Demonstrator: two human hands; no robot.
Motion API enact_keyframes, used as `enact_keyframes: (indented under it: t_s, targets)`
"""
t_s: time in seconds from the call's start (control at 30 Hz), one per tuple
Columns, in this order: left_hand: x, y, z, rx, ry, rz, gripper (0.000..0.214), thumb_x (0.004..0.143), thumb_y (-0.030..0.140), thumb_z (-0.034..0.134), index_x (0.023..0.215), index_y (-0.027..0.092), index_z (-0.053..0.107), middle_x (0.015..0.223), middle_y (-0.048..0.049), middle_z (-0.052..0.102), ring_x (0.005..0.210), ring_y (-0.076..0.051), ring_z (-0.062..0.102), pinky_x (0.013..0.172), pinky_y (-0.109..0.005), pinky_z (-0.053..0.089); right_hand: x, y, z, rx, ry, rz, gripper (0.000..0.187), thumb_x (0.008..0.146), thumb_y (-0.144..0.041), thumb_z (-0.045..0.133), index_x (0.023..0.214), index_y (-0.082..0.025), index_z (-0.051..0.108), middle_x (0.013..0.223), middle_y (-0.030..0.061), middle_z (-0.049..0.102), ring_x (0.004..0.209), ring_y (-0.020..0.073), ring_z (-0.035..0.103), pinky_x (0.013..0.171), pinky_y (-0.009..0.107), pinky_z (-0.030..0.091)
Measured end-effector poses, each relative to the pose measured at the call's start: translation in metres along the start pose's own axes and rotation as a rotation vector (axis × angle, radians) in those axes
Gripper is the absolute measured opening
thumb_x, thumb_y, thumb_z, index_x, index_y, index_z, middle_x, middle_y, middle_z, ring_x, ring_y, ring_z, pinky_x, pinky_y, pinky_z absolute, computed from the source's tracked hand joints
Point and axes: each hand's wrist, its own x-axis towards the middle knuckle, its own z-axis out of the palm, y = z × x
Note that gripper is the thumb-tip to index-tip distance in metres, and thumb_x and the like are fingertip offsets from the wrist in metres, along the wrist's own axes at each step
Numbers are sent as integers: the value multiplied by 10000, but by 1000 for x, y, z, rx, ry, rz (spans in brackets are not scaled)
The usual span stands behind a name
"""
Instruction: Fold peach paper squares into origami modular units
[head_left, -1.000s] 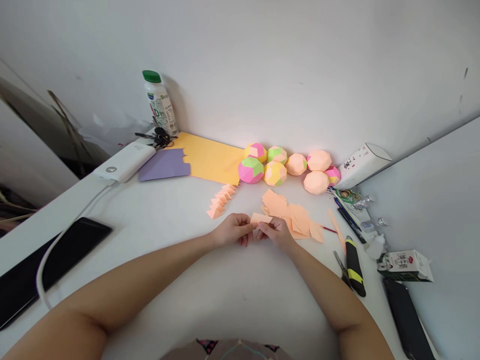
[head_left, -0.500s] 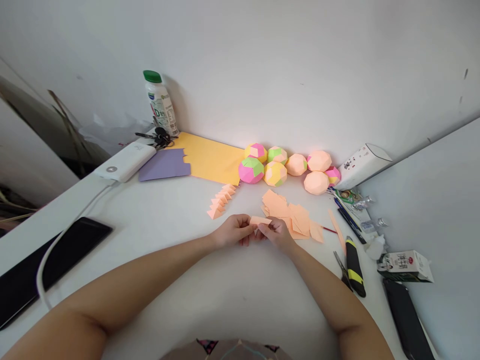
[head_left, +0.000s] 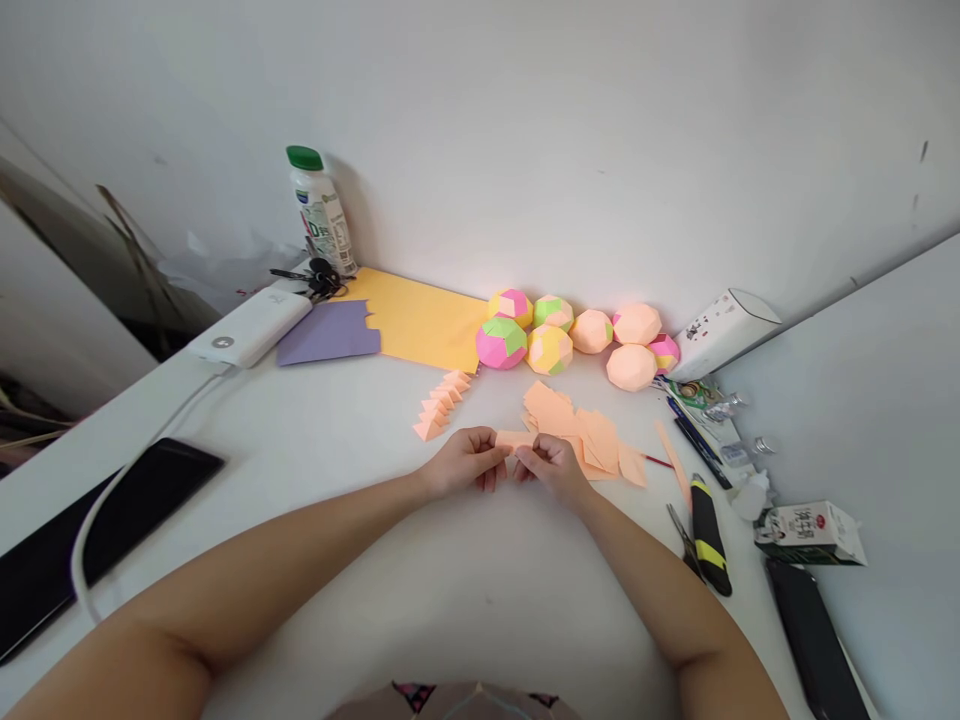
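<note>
A small strip of peach paper [head_left: 515, 438] stretches between my two hands, above the white table. My left hand [head_left: 472, 462] pinches its left end between thumb and fingers. At the other end, my right hand [head_left: 549, 464] is closed on the paper too, its thumb on the near edge. Just beyond my left hand stands a row of folded peach paper pieces [head_left: 441, 405]. Behind my right hand lies a loose pile of flat peach paper pieces [head_left: 592, 435]. Several faceted paper balls [head_left: 551, 348] in pink, green, yellow and peach sit by the wall.
Yellow card [head_left: 427, 320] and purple card [head_left: 330, 332] lie at the back left, near a bottle [head_left: 322, 215], keys [head_left: 324, 278] and a power bank [head_left: 255, 325]. On the right are a utility knife [head_left: 709, 535], scissors [head_left: 686, 540], pens [head_left: 699, 440], a milk carton [head_left: 810, 532] and a phone [head_left: 816, 635].
The paper strip has shifted slightly left and tilts less between my fingers. Both hands keep their pinch and have hardly moved.
</note>
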Motion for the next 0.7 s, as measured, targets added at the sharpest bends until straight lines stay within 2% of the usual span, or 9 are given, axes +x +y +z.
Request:
enact_keyframes:
  t_s: [0.7]
  targets:
    - [1,-2,2,37,-1,8,324,759,445,570,647,181,418,568,7,622,446,-102,542,442,-221,413,2,7,-3,12,17,8,324,750,-409,624,589,-179,462,499,-6,618,463,125,559,494,248,438]
